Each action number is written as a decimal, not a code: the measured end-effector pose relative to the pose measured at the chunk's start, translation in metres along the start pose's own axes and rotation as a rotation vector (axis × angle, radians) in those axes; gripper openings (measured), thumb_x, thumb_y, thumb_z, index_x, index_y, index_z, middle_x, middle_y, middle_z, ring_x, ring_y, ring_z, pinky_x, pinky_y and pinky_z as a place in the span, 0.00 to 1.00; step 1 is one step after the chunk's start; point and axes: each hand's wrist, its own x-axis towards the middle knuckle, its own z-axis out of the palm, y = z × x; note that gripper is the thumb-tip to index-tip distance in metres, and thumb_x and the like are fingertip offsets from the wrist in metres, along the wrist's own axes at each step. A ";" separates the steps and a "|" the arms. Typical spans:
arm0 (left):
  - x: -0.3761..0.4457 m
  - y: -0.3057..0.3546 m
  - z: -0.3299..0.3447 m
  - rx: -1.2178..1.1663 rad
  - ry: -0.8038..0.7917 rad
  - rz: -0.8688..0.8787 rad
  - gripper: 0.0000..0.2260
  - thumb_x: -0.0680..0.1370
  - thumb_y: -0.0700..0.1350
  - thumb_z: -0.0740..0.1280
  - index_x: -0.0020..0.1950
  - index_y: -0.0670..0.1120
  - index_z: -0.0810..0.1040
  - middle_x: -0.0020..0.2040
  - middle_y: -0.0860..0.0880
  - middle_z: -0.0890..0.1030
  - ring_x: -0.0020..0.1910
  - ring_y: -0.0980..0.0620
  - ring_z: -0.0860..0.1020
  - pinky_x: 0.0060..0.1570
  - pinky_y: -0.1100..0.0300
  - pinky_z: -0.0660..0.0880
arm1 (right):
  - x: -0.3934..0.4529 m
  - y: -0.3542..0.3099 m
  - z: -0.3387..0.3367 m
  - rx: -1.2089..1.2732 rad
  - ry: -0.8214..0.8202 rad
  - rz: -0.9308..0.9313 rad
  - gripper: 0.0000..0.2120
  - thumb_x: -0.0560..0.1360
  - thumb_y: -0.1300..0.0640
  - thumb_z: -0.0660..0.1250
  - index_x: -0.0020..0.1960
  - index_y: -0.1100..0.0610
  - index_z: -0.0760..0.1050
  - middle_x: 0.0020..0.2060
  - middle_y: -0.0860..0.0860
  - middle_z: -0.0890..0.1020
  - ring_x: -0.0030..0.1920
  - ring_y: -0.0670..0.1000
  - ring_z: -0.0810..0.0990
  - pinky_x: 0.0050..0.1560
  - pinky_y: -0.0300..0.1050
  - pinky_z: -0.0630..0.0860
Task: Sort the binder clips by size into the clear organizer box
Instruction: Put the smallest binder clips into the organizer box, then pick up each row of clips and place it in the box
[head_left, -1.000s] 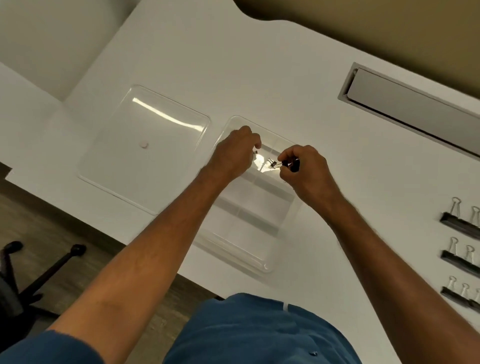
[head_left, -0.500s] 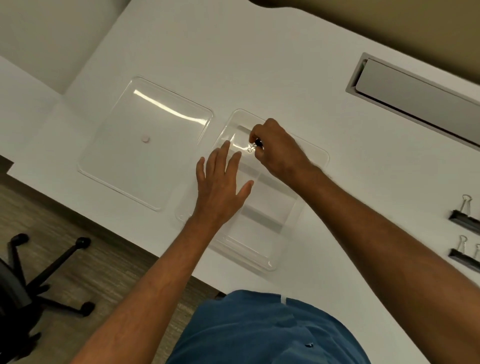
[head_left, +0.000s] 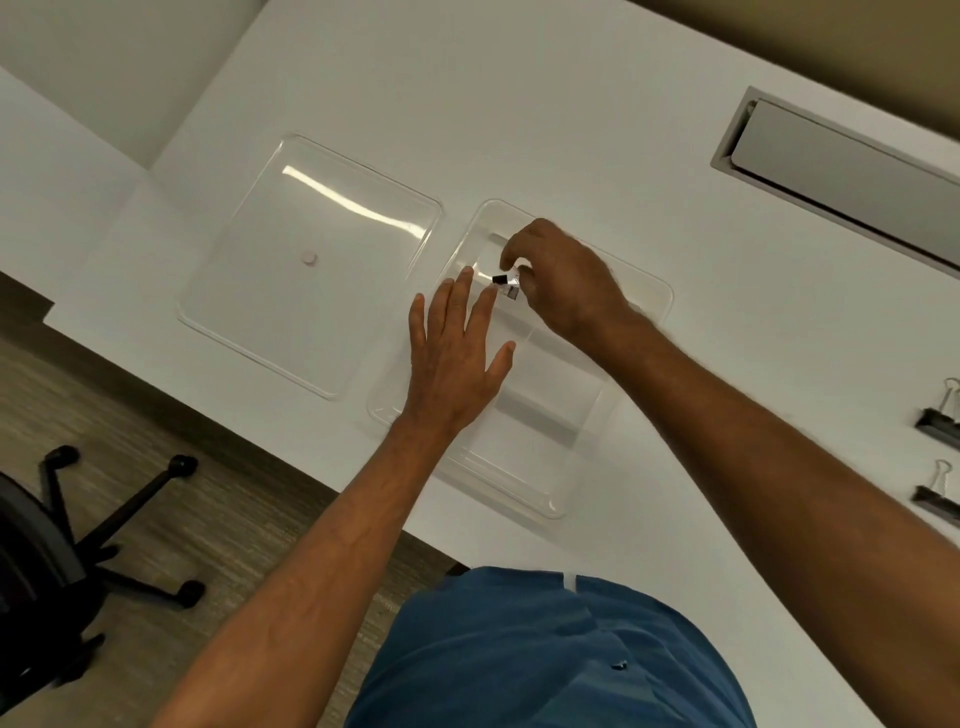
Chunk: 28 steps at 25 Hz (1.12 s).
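One small binder clip (head_left: 500, 280) — black body, silver wire handles, seemingly the smallest size, though it is tiny and partly hidden — pinched in the curled fingertips of the right hand (head_left: 563, 283) above the far left compartment of the clear organizer box (head_left: 582, 457). Box: transparent plastic, rounded corners, divided by clear partitions, lying on the white table (head_left: 519, 104) near its front edge. Left hand (head_left: 457, 358): flat, fingers straight and spread, laid over the box's left side, holding nothing. Clear lid (head_left: 311, 260): separate, lying flat just left of the box, a small round knob at its centre. Two larger binder clips (head_left: 937, 423) — black, wire handles upright — at the right edge of view, well apart from the box. Grey recessed hatch (head_left: 841, 171) in the table's far right. Black office chair (head_left: 62, 545) on the floor, lower left.
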 end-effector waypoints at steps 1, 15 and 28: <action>-0.001 0.001 -0.002 0.004 0.005 0.001 0.32 0.78 0.66 0.55 0.78 0.51 0.63 0.80 0.44 0.58 0.78 0.43 0.58 0.76 0.38 0.50 | -0.011 0.003 -0.008 0.083 0.073 0.027 0.07 0.79 0.62 0.66 0.54 0.53 0.79 0.55 0.50 0.78 0.51 0.51 0.79 0.49 0.47 0.78; -0.038 0.180 -0.012 -0.243 -0.105 0.463 0.19 0.79 0.50 0.65 0.69 0.48 0.74 0.74 0.45 0.69 0.73 0.43 0.64 0.72 0.42 0.59 | -0.277 0.105 -0.066 0.178 0.369 0.515 0.08 0.77 0.57 0.62 0.51 0.47 0.77 0.50 0.42 0.76 0.51 0.44 0.78 0.49 0.50 0.79; -0.165 0.396 0.041 -0.313 -0.542 0.765 0.18 0.81 0.49 0.64 0.70 0.47 0.73 0.67 0.47 0.76 0.64 0.47 0.73 0.62 0.51 0.69 | -0.541 0.216 -0.076 0.120 0.467 0.829 0.12 0.77 0.65 0.64 0.57 0.53 0.77 0.54 0.50 0.78 0.56 0.51 0.75 0.49 0.53 0.79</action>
